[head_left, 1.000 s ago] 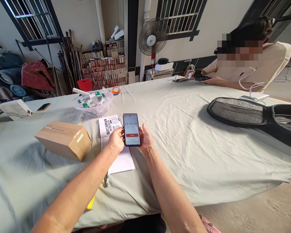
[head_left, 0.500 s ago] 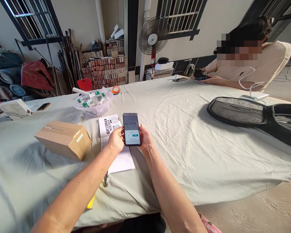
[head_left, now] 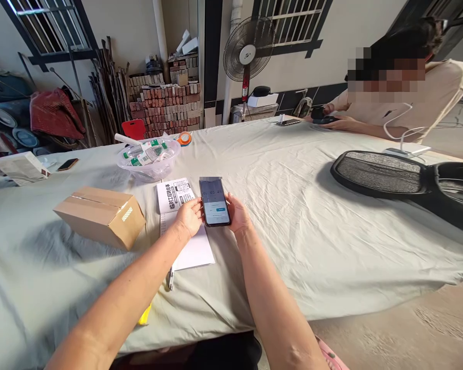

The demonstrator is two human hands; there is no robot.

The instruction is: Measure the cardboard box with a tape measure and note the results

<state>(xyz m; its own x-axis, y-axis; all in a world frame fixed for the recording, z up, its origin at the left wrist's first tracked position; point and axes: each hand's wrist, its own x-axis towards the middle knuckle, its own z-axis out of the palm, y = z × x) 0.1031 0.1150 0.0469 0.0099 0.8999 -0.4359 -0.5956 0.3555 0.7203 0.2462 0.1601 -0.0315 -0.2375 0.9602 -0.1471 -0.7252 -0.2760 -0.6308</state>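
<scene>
Between my two hands I hold a black-edged smartphone (head_left: 215,202), its screen lit, tilted a little toward me. My left hand (head_left: 190,216) grips the phone's left edge, fingers partly behind it. Along the right edge my right hand (head_left: 239,213) is closed on the same phone. Under and beside my left hand lies an open paper pad (head_left: 195,253) with bold black print on its upper sheet. A pen (head_left: 171,279) rests at the pad's lower left corner. To the left sits a closed cardboard box (head_left: 100,216).
Behind the pad stands a clear plastic bowl (head_left: 148,169) of bottles, with an orange tape roll (head_left: 184,138) beside it. A black mesh-covered object (head_left: 381,172) lies at right. Across the table another person (head_left: 401,103) sits. A dark phone (head_left: 68,164) lies at left.
My hands have shifted the smartphone slightly to the right, and it now leans a little more to one side. The view has tipped slightly; the box and pad stay in place.
</scene>
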